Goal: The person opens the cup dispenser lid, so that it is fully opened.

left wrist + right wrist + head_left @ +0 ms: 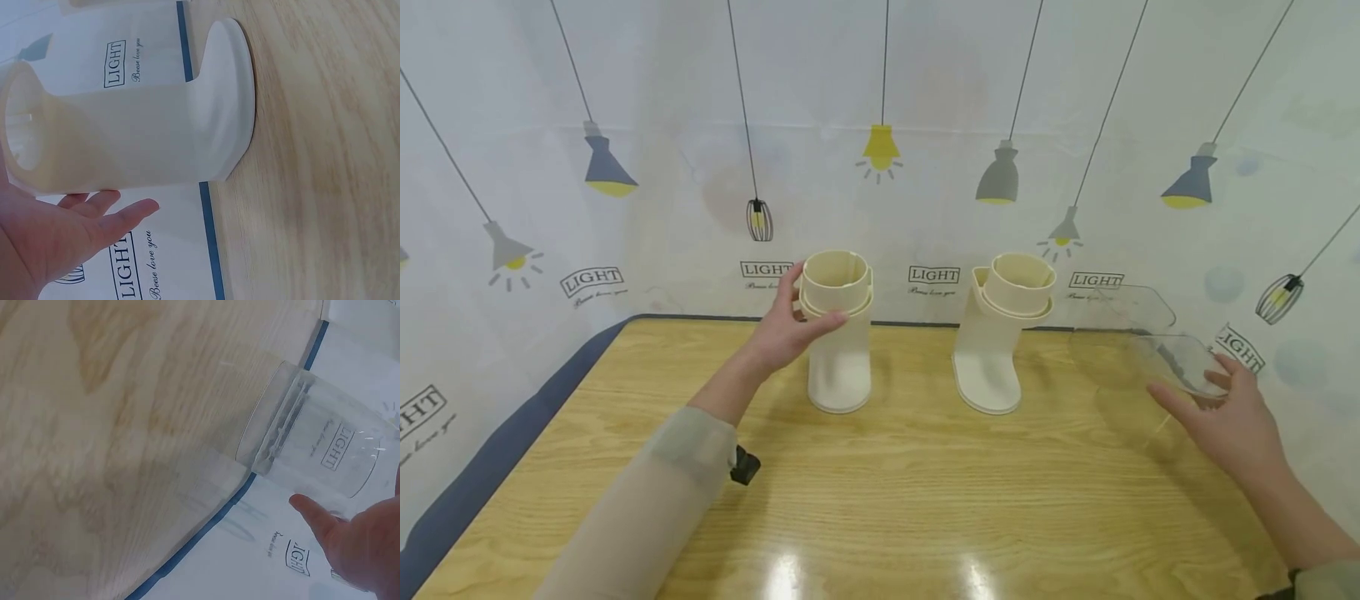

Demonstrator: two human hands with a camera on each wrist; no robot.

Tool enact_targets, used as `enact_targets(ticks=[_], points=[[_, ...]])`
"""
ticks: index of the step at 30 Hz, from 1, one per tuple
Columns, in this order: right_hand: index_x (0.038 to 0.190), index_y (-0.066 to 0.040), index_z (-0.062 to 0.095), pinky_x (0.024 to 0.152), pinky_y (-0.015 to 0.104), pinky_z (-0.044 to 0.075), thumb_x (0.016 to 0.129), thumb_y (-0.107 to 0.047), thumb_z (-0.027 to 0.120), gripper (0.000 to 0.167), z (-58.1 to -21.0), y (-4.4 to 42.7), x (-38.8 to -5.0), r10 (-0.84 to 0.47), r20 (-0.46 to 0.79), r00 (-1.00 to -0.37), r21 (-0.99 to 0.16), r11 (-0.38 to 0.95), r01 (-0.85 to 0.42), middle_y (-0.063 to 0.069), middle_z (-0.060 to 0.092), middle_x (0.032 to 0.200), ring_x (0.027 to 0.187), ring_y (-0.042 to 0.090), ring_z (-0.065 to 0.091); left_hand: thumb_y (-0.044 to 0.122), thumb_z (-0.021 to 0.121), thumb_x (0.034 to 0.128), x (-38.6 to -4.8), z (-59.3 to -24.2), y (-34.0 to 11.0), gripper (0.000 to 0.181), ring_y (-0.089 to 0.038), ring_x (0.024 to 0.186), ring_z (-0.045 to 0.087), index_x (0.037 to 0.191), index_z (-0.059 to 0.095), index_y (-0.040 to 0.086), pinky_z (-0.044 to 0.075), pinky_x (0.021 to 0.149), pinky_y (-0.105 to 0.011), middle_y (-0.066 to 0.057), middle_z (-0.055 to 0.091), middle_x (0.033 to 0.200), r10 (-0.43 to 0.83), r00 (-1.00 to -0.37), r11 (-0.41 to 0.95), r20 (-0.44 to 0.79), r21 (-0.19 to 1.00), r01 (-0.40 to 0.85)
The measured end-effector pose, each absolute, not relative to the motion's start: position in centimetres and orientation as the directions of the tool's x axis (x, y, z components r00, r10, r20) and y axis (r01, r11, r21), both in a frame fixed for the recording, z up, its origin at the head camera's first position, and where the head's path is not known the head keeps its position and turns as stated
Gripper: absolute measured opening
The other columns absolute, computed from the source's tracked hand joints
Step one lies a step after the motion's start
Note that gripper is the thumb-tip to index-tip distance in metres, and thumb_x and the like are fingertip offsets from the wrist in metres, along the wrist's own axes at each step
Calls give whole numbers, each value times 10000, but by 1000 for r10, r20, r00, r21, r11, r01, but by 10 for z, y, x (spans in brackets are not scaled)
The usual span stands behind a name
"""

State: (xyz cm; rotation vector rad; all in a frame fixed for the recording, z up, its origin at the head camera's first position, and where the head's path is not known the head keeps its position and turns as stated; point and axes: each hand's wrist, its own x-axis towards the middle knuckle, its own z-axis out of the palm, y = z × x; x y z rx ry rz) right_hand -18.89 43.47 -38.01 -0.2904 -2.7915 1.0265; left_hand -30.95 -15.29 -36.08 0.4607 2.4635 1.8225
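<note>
Two cream-coloured plastic stands are upright on the table, each with a ring-shaped collar on top and a flat rounded foot. My left hand grips the collar of the left stand, thumb in front and fingers on the far side. Beside that hand in the left wrist view, the stand appears sideways. The right stand is apart from both hands. At the right, my right hand holds a clear plastic container near its rim. The right wrist view shows the see-through container close to the thumb.
Beneath is a wood-grain table. A pale curtain printed with lamps and the word LIGHT surrounds its back and sides, with a dark blue strip along the edge. A small black piece shows at the left sleeve.
</note>
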Motion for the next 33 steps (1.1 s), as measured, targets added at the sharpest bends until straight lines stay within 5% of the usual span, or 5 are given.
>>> enact_targets(ticks=[14, 21, 28, 33], points=[[1717, -11, -184, 1015, 853, 416, 1064, -617, 605, 1189, -383, 438, -199, 219, 62, -974, -654, 746, 126, 483, 119, 1707, 1434, 733, 349, 392, 797, 976, -309, -362, -158, 1121, -466, 1497, 483, 1745, -19, 406, 437, 1233, -642, -245, 347, 1671, 260, -958, 286, 118, 939, 193], [1746, -30, -68, 1205, 842, 237, 1044, -572, 647, 1139, -376, 430, -194, 340, 151, -928, -713, 688, 136, 381, 28, 1776, 1591, 665, 133, 400, 795, 979, -306, -359, -159, 1118, -474, 1532, 455, 1749, -15, 409, 424, 1232, -673, -223, 349, 1699, 263, -959, 303, 102, 935, 183], [1722, -98, 261, 1381, 442, 203, 1068, -393, 621, 803, -358, 394, -187, 385, 338, -859, -754, 657, -3, 211, 285, 1760, 1648, 416, 261, 454, 781, 979, -303, -357, -163, 1150, -471, 1597, 383, 1759, -59, 361, 390, 1261, -678, -215, 297, 1749, 255, -963, 316, 87, 934, 167], [1492, -20, 544, 1140, 78, 327, 1066, -241, 633, 489, -350, 353, -181, 221, 509, -832, -640, 743, -194, 108, 574, 1452, 1373, 119, 538, 508, 700, 1021, -288, -358, -168, 1043, -426, 1640, 327, 1762, 47, 172, 348, 1306, -640, -211, 287, 1759, 176, -971, 337, 163, 917, 215]])
